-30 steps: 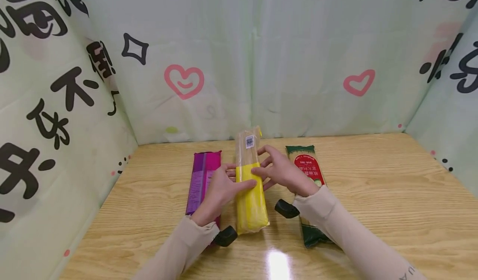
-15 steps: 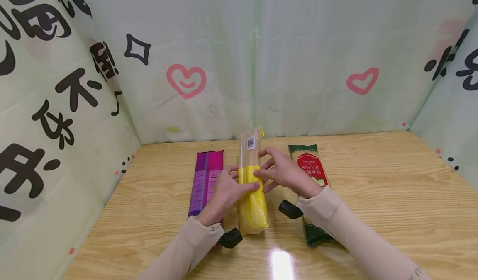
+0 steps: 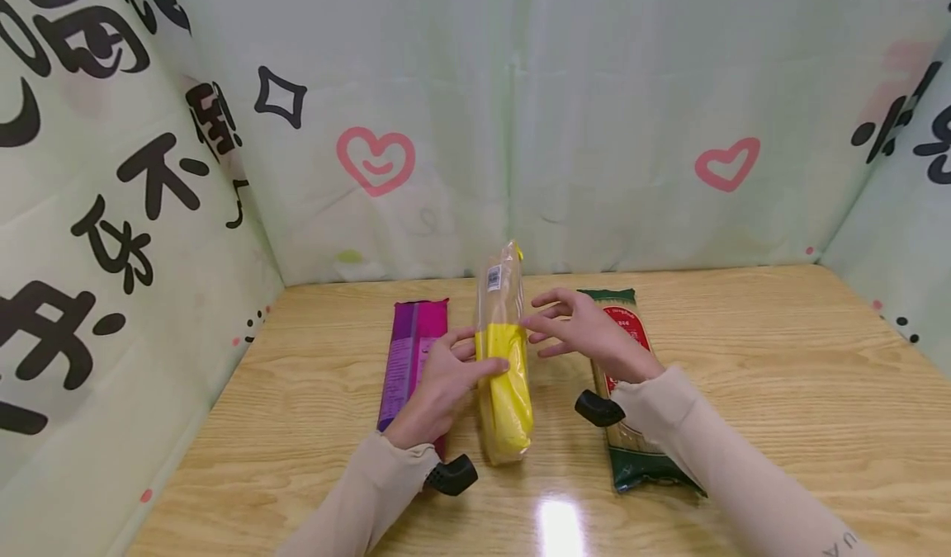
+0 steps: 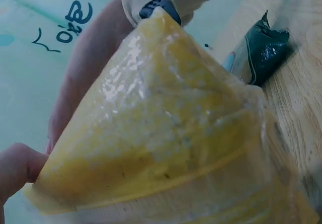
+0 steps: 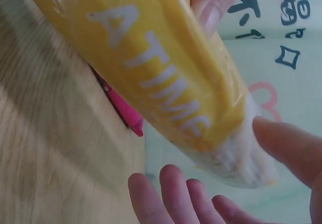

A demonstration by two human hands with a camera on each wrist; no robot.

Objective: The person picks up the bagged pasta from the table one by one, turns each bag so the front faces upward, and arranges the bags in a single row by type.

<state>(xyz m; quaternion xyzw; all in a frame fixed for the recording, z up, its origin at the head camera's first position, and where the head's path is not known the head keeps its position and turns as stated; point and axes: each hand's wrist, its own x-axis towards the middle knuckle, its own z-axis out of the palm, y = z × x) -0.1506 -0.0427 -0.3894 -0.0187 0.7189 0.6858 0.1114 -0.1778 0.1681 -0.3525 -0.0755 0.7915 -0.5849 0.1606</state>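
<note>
Left hand (image 3: pixel 444 381) pinches yellow pack (image 3: pixel 508 408); right hand (image 3: pixel 587 334), fingers loosely spread, grips nothing. One-handed pinch, slippery sheen: yellow pack may swivel, drop.

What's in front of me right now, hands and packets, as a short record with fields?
Left hand: grips the yellow packet
Right hand: beside the yellow packet's right edge, contact unclear
Purple packet: on the table, left of the yellow packet
Green packet: on the table, right, partly hidden by the right sleeve
Backdrop: pale, with pink hearts
</note>
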